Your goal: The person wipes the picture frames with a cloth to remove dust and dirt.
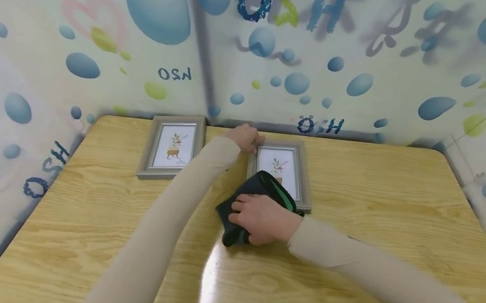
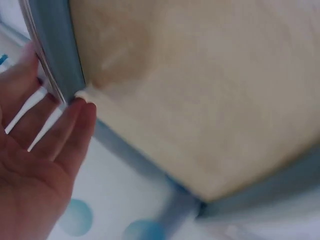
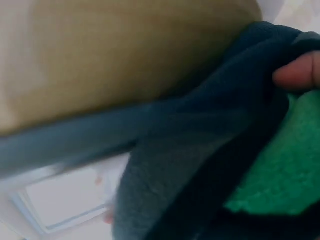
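Two grey picture frames, each with a plant print, lie on the wooden table. My left hand point(image 1: 243, 136) reaches to the upper left corner of the right picture frame point(image 1: 304, 177). In the left wrist view, fairly straight fingers point(image 2: 75, 125) touch that corner and side; the thumb is not clearly visible. A folded dark grey cloth point(image 1: 241, 193) with a green inner side point(image 3: 280, 170) covers the lower left of this frame. My right hand point(image 1: 263, 219) grips the cloth in a bunch from above.
The left picture frame point(image 1: 147, 152) lies near the table's back edge, beside my left forearm. The wooden table point(image 1: 374, 193) extends to the right and toward me. A wall covering with blue drops point(image 1: 158, 5) rises behind the table and at both sides.
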`<act>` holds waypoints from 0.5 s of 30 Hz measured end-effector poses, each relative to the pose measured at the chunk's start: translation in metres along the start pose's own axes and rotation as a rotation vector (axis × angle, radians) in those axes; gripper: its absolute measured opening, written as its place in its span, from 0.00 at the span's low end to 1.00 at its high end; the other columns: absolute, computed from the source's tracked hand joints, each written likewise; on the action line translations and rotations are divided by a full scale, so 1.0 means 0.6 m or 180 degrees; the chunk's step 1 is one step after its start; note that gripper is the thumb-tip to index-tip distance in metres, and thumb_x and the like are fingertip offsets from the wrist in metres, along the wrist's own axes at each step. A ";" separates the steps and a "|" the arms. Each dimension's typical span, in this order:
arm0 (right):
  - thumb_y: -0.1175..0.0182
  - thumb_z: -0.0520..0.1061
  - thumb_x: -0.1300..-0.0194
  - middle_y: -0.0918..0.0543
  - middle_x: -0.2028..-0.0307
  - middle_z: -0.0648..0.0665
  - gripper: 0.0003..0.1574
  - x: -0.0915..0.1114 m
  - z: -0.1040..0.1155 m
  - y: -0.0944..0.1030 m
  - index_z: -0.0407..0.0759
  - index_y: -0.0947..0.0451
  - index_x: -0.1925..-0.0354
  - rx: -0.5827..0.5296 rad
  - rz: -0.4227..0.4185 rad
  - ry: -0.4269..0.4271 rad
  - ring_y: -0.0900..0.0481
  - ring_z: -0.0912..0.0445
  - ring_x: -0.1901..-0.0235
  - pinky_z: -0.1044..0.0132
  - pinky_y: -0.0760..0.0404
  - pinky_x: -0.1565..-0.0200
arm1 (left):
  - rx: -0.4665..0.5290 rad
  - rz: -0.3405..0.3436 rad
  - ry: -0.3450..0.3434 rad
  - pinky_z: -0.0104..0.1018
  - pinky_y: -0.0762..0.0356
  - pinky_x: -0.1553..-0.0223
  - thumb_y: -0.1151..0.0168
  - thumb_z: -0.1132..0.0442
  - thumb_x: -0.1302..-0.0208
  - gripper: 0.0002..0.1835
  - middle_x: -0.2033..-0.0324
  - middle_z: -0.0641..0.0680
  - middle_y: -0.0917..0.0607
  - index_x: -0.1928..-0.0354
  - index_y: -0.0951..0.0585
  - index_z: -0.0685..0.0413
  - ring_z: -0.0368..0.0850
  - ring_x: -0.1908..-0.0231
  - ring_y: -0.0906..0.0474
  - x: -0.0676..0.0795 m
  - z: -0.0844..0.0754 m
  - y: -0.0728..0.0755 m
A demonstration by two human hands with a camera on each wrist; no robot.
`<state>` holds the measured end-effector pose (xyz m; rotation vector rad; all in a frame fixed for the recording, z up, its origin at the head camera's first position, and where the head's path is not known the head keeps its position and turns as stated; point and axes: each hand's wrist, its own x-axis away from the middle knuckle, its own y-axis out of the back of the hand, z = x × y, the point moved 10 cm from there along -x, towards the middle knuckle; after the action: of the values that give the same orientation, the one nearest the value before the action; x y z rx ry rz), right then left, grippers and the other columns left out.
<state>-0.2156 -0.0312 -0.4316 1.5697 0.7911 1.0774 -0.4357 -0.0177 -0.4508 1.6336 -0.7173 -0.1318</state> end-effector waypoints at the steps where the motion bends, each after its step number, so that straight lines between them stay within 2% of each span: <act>1: 0.34 0.44 0.43 0.23 0.45 0.48 0.25 0.005 0.004 0.001 0.49 0.22 0.45 -0.0039 -0.0098 0.0028 0.30 0.52 0.43 0.62 0.28 0.43 | 0.0086 -0.0002 0.0005 0.39 0.27 0.47 0.39 0.59 0.33 0.27 0.38 0.53 0.25 0.32 0.30 0.48 0.53 0.45 0.26 0.003 0.003 -0.003; 5: 0.34 0.39 0.43 0.24 0.42 0.45 0.29 0.029 -0.004 0.005 0.44 0.24 0.42 -0.0376 -0.0530 0.0007 0.32 0.49 0.38 0.59 0.32 0.39 | 0.0258 -0.0003 0.0007 0.40 0.29 0.49 0.47 0.62 0.27 0.29 0.31 0.55 0.35 0.27 0.39 0.49 0.53 0.41 0.29 0.020 0.008 -0.016; 7: 0.33 0.35 0.44 0.26 0.39 0.42 0.33 0.044 -0.020 0.006 0.41 0.27 0.39 -0.0695 -0.0690 -0.0119 0.34 0.47 0.36 0.57 0.32 0.39 | 0.0230 -0.0067 -0.0006 0.41 0.29 0.47 0.51 0.62 0.25 0.28 0.29 0.58 0.41 0.26 0.42 0.51 0.53 0.37 0.33 0.036 0.005 -0.017; 9: 0.35 0.31 0.45 0.28 0.38 0.39 0.35 0.059 -0.041 0.011 0.38 0.29 0.38 -0.1029 -0.0881 -0.0305 0.34 0.45 0.36 0.55 0.31 0.40 | 0.0146 -0.0171 -0.0032 0.42 0.30 0.44 0.53 0.63 0.25 0.27 0.28 0.61 0.45 0.26 0.42 0.53 0.55 0.37 0.33 0.060 -0.001 -0.014; 11: 0.38 0.28 0.45 0.29 0.37 0.37 0.36 0.071 -0.071 0.011 0.35 0.31 0.37 -0.1391 -0.0976 -0.0550 0.33 0.44 0.37 0.53 0.30 0.40 | 0.0032 -0.0379 -0.0122 0.44 0.27 0.45 0.52 0.65 0.25 0.22 0.30 0.64 0.41 0.32 0.33 0.59 0.57 0.41 0.28 0.089 -0.008 -0.004; 13: 0.41 0.26 0.44 0.29 0.37 0.35 0.35 0.078 -0.101 0.005 0.33 0.32 0.36 -0.1684 -0.1027 -0.0783 0.32 0.43 0.38 0.52 0.30 0.40 | -0.0108 -0.0575 -0.0177 0.43 0.25 0.48 0.51 0.67 0.27 0.17 0.34 0.65 0.33 0.40 0.25 0.62 0.57 0.47 0.23 0.121 -0.013 0.000; 15: 0.45 0.25 0.42 0.30 0.37 0.34 0.35 0.078 -0.129 -0.008 0.32 0.34 0.35 -0.1861 -0.0961 -0.0991 0.31 0.43 0.38 0.51 0.31 0.40 | -0.0250 -0.0753 -0.0231 0.42 0.20 0.58 0.48 0.70 0.31 0.11 0.44 0.65 0.22 0.54 0.18 0.64 0.54 0.57 0.18 0.152 -0.020 -0.002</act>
<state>-0.2690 0.0408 -0.4192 1.0423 0.4264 0.7289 -0.3567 -0.0547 -0.4211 1.6404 -0.5643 -0.3866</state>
